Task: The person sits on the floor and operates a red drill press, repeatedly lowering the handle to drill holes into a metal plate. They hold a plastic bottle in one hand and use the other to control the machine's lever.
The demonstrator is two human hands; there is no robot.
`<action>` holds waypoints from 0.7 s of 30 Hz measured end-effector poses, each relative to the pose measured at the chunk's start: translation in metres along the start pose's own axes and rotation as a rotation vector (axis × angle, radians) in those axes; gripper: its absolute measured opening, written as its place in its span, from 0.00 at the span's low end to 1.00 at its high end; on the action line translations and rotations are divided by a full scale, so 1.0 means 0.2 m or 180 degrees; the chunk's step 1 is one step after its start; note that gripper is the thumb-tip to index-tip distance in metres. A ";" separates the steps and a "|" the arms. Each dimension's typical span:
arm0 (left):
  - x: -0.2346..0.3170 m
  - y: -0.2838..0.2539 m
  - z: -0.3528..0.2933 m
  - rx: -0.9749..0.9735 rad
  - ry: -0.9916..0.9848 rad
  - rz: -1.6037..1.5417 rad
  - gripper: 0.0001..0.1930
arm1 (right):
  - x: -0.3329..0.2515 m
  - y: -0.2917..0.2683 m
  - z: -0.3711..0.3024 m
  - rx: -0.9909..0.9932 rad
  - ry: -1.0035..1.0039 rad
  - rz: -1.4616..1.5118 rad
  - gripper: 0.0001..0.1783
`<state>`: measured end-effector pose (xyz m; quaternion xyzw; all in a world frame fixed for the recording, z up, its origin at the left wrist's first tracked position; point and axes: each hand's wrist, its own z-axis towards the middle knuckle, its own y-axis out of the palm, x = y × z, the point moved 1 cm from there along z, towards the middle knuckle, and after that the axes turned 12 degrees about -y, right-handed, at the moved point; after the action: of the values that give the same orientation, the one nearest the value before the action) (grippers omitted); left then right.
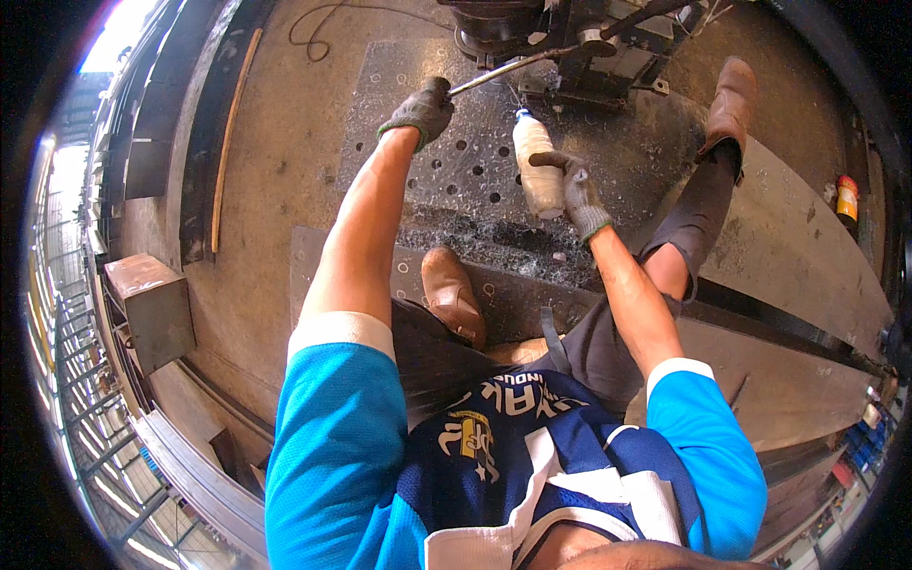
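In a grey work glove, my left hand is closed around the end of a metal lever that runs up to a dark machine, which looks like a drill press. My right hand, also gloved, wraps round the side of a squeeze bottle of cloudy, cream-coloured liquid. The bottle tilts, its blue cap pointing toward the machine's base, where thin pale streaks show. Under it lies a steel plate with several drilled holes and chalk-like circles. The drilling spot itself is hard to make out.
Metal shavings litter the plate and the gap before it. My boots rest to either side. A metal box and long steel sections stand at left. Large plates lie at right, beyond them an orange-yellow container. A cable curls at top.
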<state>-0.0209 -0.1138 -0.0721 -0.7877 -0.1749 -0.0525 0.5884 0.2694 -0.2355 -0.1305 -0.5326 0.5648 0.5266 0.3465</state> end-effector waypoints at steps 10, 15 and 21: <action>0.03 -0.01 0.00 -0.0112 -0.0157 0.0005 0.18 | 0.03 -0.01 0.01 -0.0314 -0.0047 -0.0078 0.20; 0.02 0.00 0.00 -0.0129 -0.0114 -0.0094 0.18 | 0.06 -0.02 0.02 -0.0211 0.0022 -0.0344 0.20; 0.02 0.01 0.01 -0.0016 -0.0005 -0.0064 0.18 | 0.03 -0.02 0.01 -0.0127 0.0136 0.0026 0.22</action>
<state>-0.0164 -0.1123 -0.0729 -0.7874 -0.1832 -0.0582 0.5858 0.2716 -0.2346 -0.1378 -0.5482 0.5636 0.5277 0.3215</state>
